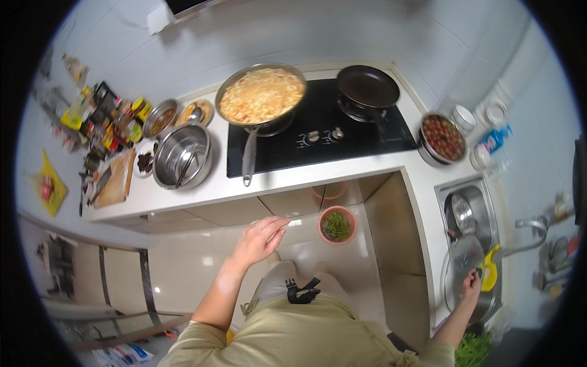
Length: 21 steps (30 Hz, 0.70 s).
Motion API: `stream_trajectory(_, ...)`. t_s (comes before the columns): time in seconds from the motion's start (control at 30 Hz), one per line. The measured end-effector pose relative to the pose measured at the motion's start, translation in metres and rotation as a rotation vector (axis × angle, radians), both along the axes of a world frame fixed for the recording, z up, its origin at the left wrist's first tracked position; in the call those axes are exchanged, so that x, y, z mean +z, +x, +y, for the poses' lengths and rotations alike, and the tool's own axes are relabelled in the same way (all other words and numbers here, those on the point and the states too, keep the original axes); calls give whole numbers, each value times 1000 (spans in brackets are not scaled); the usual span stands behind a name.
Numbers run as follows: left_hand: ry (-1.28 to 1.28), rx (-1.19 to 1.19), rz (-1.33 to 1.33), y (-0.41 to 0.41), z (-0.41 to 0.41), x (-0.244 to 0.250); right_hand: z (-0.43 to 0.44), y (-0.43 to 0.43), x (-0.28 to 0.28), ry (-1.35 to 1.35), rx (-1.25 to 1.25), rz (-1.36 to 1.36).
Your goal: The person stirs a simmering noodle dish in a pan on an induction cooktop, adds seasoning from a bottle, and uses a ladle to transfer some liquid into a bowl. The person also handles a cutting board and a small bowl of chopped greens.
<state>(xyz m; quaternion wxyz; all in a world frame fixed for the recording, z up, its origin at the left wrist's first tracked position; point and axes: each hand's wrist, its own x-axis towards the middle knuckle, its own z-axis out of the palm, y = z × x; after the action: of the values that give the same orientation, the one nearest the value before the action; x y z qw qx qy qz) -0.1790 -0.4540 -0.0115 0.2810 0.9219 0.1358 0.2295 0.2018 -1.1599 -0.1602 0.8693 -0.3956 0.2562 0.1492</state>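
Observation:
My right hand [471, 285] grips the dark knob of a glass pot lid [461, 261] over the sink's left edge. A yellow object [490, 270] lies right beside that hand, under the faucet [527, 245]. My left hand [261, 241] is raised over the floor in front of my body, fingers loosely bent and holding nothing. Ahead on the black gas hob [284, 153] stands a long-handled pan [261, 96] full of a pale yellow food with reddish bits. An empty black frying pan [368, 87] sits on the right burner.
A steel bowl [183, 153] with chopsticks, a wooden cutting board [114, 181] with a knife, and sauce bottles stand left. A bowl of reddish grapes [442, 137] is near the sink [463, 183]. An orange-pink bin [337, 225] with greens stands on the floor.

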Motion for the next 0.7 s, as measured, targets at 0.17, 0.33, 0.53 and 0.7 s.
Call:
stream_trajectory(0.17,-21,92,61,-50,35,-22,83,-45,103,-166,86,-143)
stream_trajectory(0.33,-40,96,-4,-94,83,-46,250,-91,247,-448,270,-323)
stream_trajectory(0.53,-106,163,-41,-146,133,-49,455,-121,324,-557,458,-590)
stream_trajectory(0.7,-196,389,-99,-211,156,-59,619,-111,329,-414,859,-569)
